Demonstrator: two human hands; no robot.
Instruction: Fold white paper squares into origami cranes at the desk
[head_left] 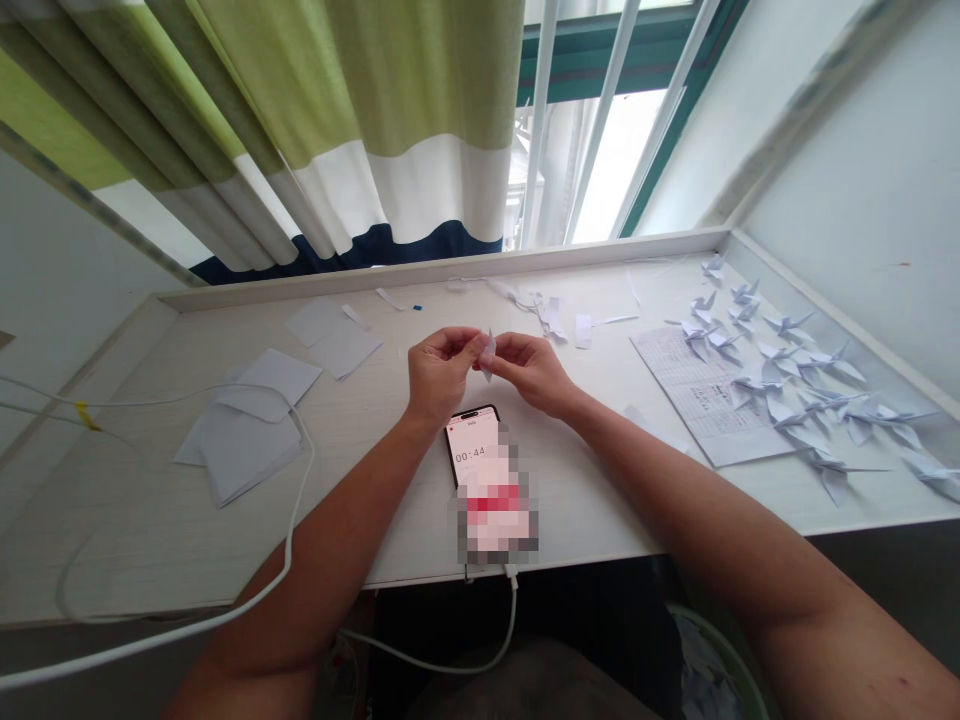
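Note:
My left hand [439,375] and my right hand [534,372] meet above the middle of the white desk [135,540]. Together they pinch a small folded piece of white paper [488,352] between fingertips. Just below the hands a phone [480,455] lies flat on the desk, its screen showing a timer reading 00:44. A white cable [480,655] plugs into its near end.
Stacks of white paper squares [247,425] lie at the left, with more [334,335] behind. Several folded paper cranes [795,385] cover the right side, some on a printed sheet [697,400]. Paper scraps [555,318] lie by the window ledge. A white cable [187,625] loops at left.

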